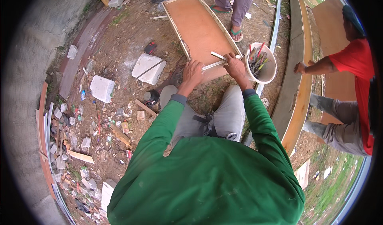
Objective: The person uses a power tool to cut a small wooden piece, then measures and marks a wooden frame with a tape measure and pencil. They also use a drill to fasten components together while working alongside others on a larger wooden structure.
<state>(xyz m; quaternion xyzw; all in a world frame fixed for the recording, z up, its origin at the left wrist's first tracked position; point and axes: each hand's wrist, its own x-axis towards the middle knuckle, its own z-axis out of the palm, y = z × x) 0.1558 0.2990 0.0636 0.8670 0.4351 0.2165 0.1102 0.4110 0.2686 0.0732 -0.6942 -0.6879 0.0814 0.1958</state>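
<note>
A long brown plywood panel with a pale raised frame round its edge stretches away in front of me. At its near left corner, my left hand is closed on the frame edge, its fingertips partly hidden. My right hand is at the near right corner, fingers bent round a short pale strip that points left over the panel. Beneath it, a white strip runs along the near edge between both hands. Beside my right hand stands a white bucket holding pens and thin tools.
White blocks and a red-black tool lie on the ground to the left, with rubble beyond. A person in sandals stands at the panel's far end. Right, a person in red touches a long board-faced concrete wall.
</note>
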